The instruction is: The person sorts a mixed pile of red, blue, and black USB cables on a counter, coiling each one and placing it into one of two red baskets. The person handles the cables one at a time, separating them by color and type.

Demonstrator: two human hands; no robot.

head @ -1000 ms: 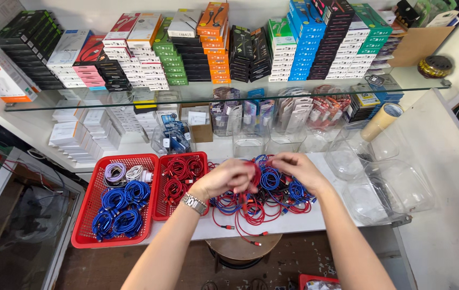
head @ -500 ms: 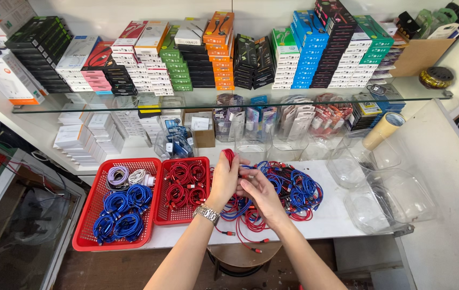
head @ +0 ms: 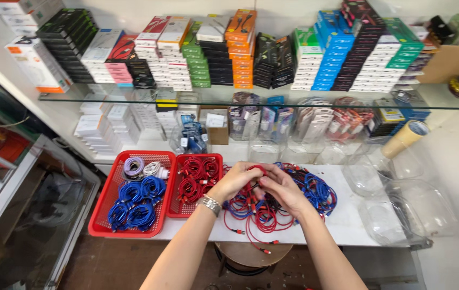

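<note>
At the far left, on the white counter (head: 348, 223), stands a big red basket (head: 112, 207) that holds coiled blue cables (head: 135, 201) in front and a few pale coils, lilac and white, at the back. Just beside it, on its right, is a smaller red basket (head: 171, 207) filled with coiled red cables (head: 194, 177). Next comes the left hand (head: 236, 181), which has a metal watch (head: 209, 204) on the wrist; its fingers are curled and pressed around a red cable (head: 255, 171), and the thumb closes on it from the near side. The right hand (head: 283, 189) meets it at the same place, touching the left hand; its fingers are bent and close together, and they pinch the same red cable near the top of the loop. Both hands are over a loose pile of red and blue cables (head: 315, 188) that lies on the counter, and the held cable is part of this tangle; some red ends hang over the front edge of the counter. To the right of the pile are several clear plastic tubs (head: 401, 209), and a roll of tan tape (head: 406, 138) is behind them. Above everything a glass shelf (head: 455, 103) carries stacks of coloured boxes (head: 240, 51).
</note>
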